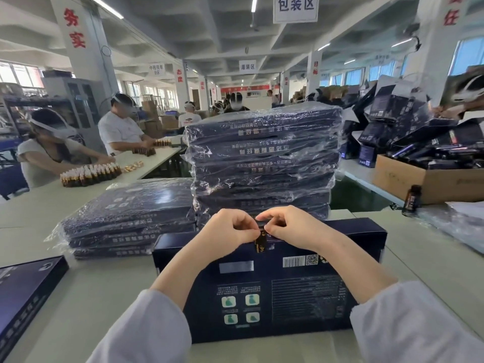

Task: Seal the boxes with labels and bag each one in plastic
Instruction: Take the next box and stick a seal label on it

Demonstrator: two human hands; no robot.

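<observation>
Where bagged stacks crowd the pale table, workers work at another bench.

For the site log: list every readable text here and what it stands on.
"包装区": hanging sign.
"灌装区": far sign.
"务实": left pillar.
"目标": far pillar.
Print on box, label, barcode: too small or blurred.
</observation>
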